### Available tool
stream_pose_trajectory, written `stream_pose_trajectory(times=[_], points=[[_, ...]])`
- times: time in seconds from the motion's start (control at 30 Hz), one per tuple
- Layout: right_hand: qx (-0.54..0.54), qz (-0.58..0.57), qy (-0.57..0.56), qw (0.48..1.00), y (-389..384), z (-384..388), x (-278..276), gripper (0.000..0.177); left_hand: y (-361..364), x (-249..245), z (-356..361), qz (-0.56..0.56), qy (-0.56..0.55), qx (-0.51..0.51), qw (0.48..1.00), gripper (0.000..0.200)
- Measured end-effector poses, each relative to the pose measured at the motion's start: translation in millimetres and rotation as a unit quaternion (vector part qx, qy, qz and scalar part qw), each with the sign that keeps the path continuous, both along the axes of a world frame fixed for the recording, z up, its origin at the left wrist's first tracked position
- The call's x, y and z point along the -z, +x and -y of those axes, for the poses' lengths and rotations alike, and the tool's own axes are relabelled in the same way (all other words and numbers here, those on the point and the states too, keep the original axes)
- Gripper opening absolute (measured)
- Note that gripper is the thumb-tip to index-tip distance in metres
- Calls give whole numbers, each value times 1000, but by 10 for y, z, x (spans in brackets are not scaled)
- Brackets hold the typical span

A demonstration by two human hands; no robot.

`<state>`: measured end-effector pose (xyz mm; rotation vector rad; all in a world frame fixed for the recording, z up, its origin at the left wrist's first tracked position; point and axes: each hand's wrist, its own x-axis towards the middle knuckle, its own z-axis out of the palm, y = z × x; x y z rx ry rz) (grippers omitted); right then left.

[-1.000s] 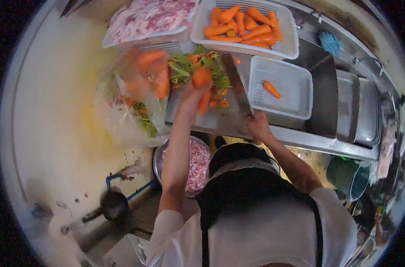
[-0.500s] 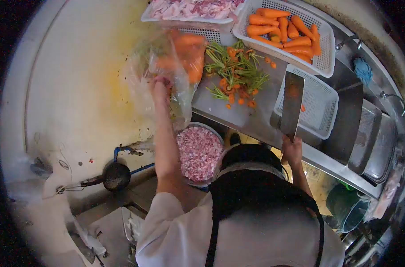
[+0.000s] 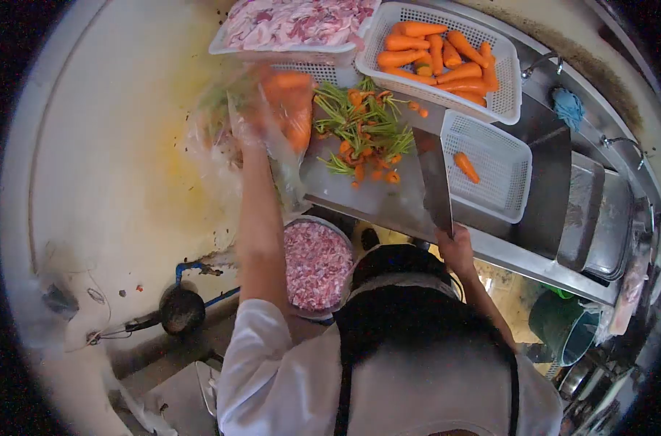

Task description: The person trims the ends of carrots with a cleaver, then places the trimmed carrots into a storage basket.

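My right hand (image 3: 455,247) grips the handle of a cleaver (image 3: 435,178), its broad blade pointing away from me over the steel counter's edge. My left hand (image 3: 249,132) reaches into the mouth of a clear plastic bag (image 3: 287,171); its fingers are blurred and partly hidden by the plastic. Inside that bag lie carrots (image 3: 295,109), some with green stems. Between the bag and the blade is a heap of cut carrot tops (image 3: 363,131). One trimmed carrot (image 3: 466,168) rests in a white perforated basket (image 3: 523,156) right of the cleaver.
Another white basket (image 3: 516,87) of whole carrots stands at the back, beside a tray of sliced raw meat (image 3: 297,25). Below the counter edge is a tub of chopped meat (image 3: 317,265). Faucets (image 3: 541,65), a blue cloth (image 3: 567,109) and a green bucket (image 3: 563,327) are rightward.
The cleaver has swung left off the white basket, uncovering the carrot in it. My left hand has gone deeper into the bag. The whole view has shifted slightly.
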<state>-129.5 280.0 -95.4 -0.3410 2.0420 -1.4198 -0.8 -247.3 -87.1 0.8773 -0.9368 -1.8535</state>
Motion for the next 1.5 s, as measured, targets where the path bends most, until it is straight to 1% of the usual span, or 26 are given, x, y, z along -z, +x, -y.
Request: stream_pose_trajectory(times=[0.1,0.23,0.3,0.33,0.4,0.43,0.47,0.5,0.53,0.6,0.67,0.73,0.8,0.87,0.9,0.93,0.97,1.0,1.03,1.07,1.1,1.13,1.2,1.3,1.43,1.5], points=[[-21,-59,40,997,1,-16,-37,17,8,-62,-81,-54,53,15,997,51],[-18,-86,23,996,5,-37,83,17,120,-72,-189,-105,107,21,989,56],[-22,-79,12,997,-13,-57,191,19,377,3,-318,-244,87,91,961,58],[-22,-78,13,997,-16,-36,150,19,449,-165,-504,-244,87,90,962,58],[-50,-133,5,990,-45,32,33,21,454,-809,-1047,-285,58,136,947,56],[-52,-133,6,990,-68,31,41,21,470,-910,-1163,-285,58,134,947,56],[-63,-78,1,995,-90,21,55,10,494,-982,-1248,-303,43,143,941,58],[-75,-23,-3,997,-101,12,62,16,526,-1056,-1334,-321,29,151,934,60],[-76,-23,-3,997,-104,32,55,16,554,-1140,-1411,-321,29,150,935,60],[-76,-76,16,994,-105,92,10,18,600,-1301,-1560,-311,-17,232,922,65],[-89,-79,56,991,-147,132,-72,20,616,-1359,-1741,-297,-22,243,923,68],[-101,-81,96,987,-194,174,-154,23,636,-1346,-1921,-98,-3,214,972,71],[-104,-171,59,978,-226,208,-220,27,519,-1274,-2116,23,-76,236,968,73],[-109,-175,71,976,-297,251,-293,29,327,-1090,-2308,162,-70,275,945,74],[-116,-182,82,973,-339,283,-338,30,237,-933,-2355,163,-69,276,945,74],[-114,-179,83,974,-349,326,-402,30,147,-775,-2390,200,-176,292,919,72],[-125,-230,78,962,-341,383,-487,27,89,-659,-2402,232,-281,307,879,71],[-133,-278,74,948,-309,411,-570,23,44,-647,-2433,231,-278,315,877,71],[-128,-276,79,949,-267,437,-649,23,-1,-637,-2466,285,-283,321,858,67],[-168,-253,55,951,-228,486,-724,31,-41,-631,-2491,337,-289,324,835,64],[-206,-229,30,951,-184,529,-784,41,-57,-614,-2510,337,-290,330,833,64],[-199,-226,32,953,-145,558,-826,41,-53,-601,-2520,334,-289,336,832,64],[-271,-274,23,923,-78,599,-885,56,-98,-564,-2559,328,-285,345,832,63],[-300,-299,53,904,-46,663,-924,61,-65,-535,-2586,318,-279,355,834,61],[-288,-302,31,908,-12,730,-875,64,-61,-495,-2578,308,-269,353,842,59],[-307,-288,84,903,-9,753,-889,66,-36,-476,-2553,305,-263,349,846,59]])
